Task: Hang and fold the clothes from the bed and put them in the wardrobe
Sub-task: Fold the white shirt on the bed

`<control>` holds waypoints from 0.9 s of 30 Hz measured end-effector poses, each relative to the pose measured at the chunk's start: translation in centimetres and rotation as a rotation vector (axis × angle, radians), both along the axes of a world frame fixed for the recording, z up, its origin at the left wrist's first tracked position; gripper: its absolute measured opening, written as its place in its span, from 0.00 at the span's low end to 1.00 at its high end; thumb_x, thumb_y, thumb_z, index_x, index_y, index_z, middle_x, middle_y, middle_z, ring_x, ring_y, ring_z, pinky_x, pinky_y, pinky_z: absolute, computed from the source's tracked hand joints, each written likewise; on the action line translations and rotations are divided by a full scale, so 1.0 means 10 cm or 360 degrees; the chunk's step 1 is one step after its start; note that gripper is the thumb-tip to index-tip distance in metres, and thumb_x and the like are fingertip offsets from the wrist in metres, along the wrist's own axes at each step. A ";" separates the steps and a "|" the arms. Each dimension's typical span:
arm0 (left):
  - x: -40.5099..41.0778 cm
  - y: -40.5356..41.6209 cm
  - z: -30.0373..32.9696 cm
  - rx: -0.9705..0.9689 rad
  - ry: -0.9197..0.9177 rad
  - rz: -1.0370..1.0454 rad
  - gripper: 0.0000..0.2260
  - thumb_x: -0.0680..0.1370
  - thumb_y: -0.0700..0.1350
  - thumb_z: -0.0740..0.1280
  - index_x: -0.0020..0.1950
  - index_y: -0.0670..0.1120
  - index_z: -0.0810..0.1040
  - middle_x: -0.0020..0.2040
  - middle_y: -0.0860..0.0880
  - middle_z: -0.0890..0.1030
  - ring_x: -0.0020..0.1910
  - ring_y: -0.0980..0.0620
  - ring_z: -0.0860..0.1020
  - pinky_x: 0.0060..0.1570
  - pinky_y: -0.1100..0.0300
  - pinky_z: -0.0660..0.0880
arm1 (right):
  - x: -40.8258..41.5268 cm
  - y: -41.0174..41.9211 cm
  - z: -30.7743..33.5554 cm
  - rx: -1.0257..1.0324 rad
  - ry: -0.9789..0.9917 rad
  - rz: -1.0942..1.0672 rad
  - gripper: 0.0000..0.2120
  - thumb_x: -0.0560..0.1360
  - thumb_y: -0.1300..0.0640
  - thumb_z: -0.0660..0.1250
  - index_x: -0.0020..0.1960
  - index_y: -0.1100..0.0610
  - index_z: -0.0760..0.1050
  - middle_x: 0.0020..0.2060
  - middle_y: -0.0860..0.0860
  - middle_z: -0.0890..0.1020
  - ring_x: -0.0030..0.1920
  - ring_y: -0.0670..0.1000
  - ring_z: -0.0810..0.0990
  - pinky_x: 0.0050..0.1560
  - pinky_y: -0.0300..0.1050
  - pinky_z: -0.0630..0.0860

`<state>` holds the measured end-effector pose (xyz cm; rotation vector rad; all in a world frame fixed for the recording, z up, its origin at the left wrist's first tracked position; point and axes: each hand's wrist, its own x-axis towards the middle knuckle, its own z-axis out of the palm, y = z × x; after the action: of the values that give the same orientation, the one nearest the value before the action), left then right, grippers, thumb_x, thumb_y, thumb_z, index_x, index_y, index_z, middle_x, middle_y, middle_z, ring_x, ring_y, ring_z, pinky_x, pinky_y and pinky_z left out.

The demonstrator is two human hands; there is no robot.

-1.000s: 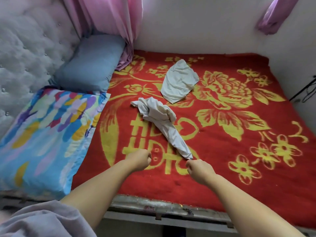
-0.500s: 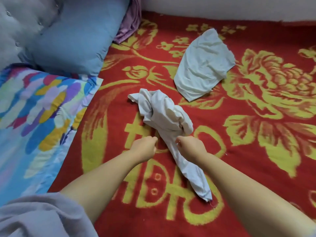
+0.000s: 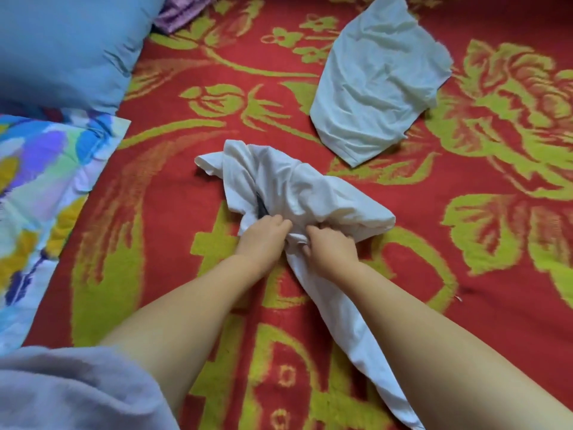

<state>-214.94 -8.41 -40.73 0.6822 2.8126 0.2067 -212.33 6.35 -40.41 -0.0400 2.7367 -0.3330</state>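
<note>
A crumpled white garment (image 3: 297, 193) lies in the middle of the red and yellow blanket (image 3: 173, 187), with a long tail of cloth trailing toward me under my right forearm. My left hand (image 3: 263, 238) grips the bunched cloth at its near left side. My right hand (image 3: 331, 249) grips the same garment just to the right, the two hands nearly touching. A second garment, pale grey-white and rumpled (image 3: 378, 76), lies flat farther back to the right, apart from both hands.
A blue pillow (image 3: 68, 48) sits at the back left, and a multicoloured pillow (image 3: 40, 193) lies on the left edge. A purple curtain end (image 3: 183, 10) hangs at the top. My grey sleeve (image 3: 71, 389) fills the bottom left corner.
I have leaned in over the bed. Both hands moved forward from the blanket's near edge, along the garment's tail, and closed on its bunched middle.
</note>
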 end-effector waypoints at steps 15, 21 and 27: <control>0.37 -0.44 3.22 0.0781 0.0170 -0.0088 0.11 0.81 0.45 0.62 0.45 0.41 0.80 0.41 0.45 0.76 0.44 0.44 0.75 0.41 0.51 0.69 | 0.26 0.30 3.48 -0.0197 0.0339 0.0511 0.15 0.82 0.51 0.55 0.37 0.51 0.65 0.39 0.53 0.77 0.42 0.55 0.73 0.37 0.49 0.62; 0.32 -0.42 4.70 0.1198 0.0241 -0.0077 0.12 0.81 0.42 0.62 0.46 0.36 0.82 0.41 0.41 0.82 0.42 0.44 0.79 0.46 0.48 0.73 | 0.39 0.26 4.85 -0.0712 0.0738 0.0168 0.16 0.81 0.56 0.58 0.36 0.58 0.69 0.32 0.54 0.72 0.37 0.54 0.69 0.40 0.51 0.66; 0.59 -0.44 5.58 0.1517 0.0076 -0.0090 0.18 0.74 0.61 0.63 0.46 0.47 0.79 0.40 0.48 0.80 0.39 0.55 0.76 0.44 0.56 0.72 | 0.55 0.25 5.87 -0.1572 0.0850 -0.0360 0.14 0.82 0.58 0.56 0.43 0.60 0.75 0.34 0.52 0.75 0.35 0.47 0.72 0.37 0.43 0.69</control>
<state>-208.99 -12.78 15.07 0.9230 2.6060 1.5778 -206.82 8.88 18.31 -0.0911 2.7411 -1.9275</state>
